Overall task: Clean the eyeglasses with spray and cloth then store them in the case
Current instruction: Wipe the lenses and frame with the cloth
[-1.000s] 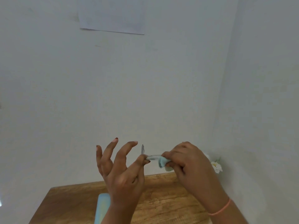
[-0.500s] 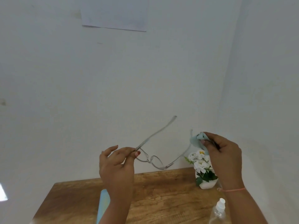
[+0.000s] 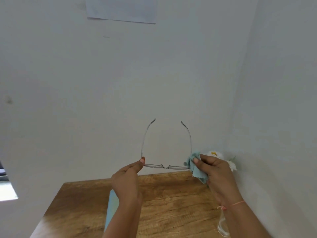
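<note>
Thin clear-framed eyeglasses point(image 3: 165, 167) hang in the air above the table's far edge, temples unfolded and pointing up toward the wall. My left hand point(image 3: 127, 177) pinches the left end of the frame between thumb and fingers. My right hand point(image 3: 217, 172) pinches the right end through a light blue cloth point(image 3: 195, 166) that drapes below my fingers. A pale blue case point(image 3: 111, 208) lies on the wooden table point(image 3: 171, 203), mostly hidden behind my left forearm. The clear spray bottle point(image 3: 222, 225) stands at the lower right, partly hidden behind my right wrist.
A small pot of white flowers point(image 3: 229, 162) stands in the back right corner behind my right hand. White walls close in behind and to the right. A paper sheet point(image 3: 121, 9) hangs on the wall above.
The glasses turned from a tilted hold to level, temples pointing up. My right hand moved with the cloth onto the frame's right end; my left hand shifted to the left end.
</note>
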